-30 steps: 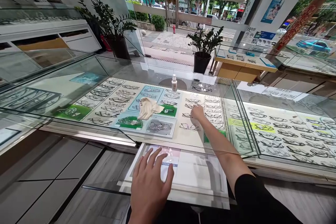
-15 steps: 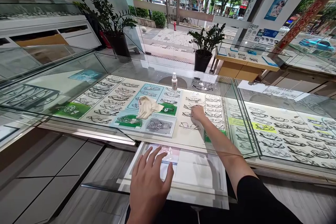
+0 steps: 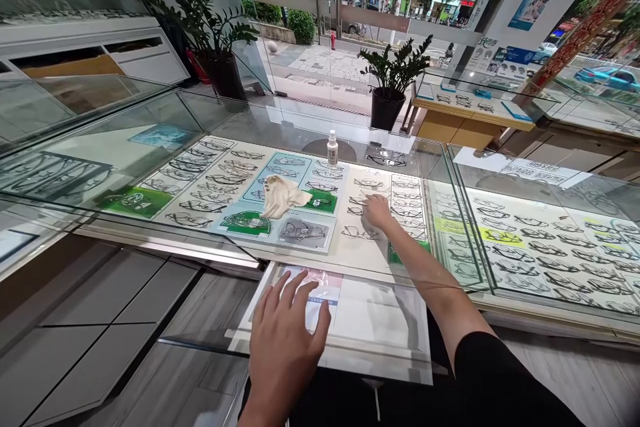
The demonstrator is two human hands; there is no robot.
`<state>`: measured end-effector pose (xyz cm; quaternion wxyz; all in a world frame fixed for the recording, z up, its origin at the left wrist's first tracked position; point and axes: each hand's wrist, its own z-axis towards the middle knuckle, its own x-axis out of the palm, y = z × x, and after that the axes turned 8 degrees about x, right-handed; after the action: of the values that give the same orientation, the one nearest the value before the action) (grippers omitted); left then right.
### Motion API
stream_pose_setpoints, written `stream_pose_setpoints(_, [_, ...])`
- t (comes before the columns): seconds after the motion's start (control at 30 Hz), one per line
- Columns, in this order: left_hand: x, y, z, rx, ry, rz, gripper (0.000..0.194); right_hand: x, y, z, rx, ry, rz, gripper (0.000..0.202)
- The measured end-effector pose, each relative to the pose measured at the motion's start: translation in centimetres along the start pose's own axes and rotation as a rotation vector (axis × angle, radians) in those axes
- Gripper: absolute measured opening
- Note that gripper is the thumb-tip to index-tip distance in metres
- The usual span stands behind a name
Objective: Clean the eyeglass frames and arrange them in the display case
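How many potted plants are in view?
2: one at left, beyond the glass display case; the other beyond the right hand, to the right of the white spray bottle. Others may be hidden.

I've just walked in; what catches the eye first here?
The left hand, open wide, low in the foreground. Beyond it, the right hand is at the eyeglasses laid out in rows. A pale cloth lies to its left, with a white bottle upright farther back.
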<state>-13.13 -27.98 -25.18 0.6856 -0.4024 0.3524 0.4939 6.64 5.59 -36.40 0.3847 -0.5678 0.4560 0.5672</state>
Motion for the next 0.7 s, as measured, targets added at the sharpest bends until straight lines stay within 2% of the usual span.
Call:
stream_pose_setpoints(0.13, [-0.4, -0.6, 0.2, -0.029, 0.025, -0.010, 0.027, -0.5, 0.6, -2.1, -0.034, -0.014, -0.008, 0.042])
stream_pose_setpoints(0.33, [-0.8, -1.0, 0.4, -0.065, 0.023, -0.042, 0.026, 0.1, 1.8, -5.8, -0.145, 0.107, -0.044, 0.031])
stream_pose_setpoints(0.7, [-0.7, -1.1, 0.3, -0.070, 0.035, -0.026, 0.027, 1.0, 3.1, -9.4, -0.158, 0.193, -0.061, 0.031])
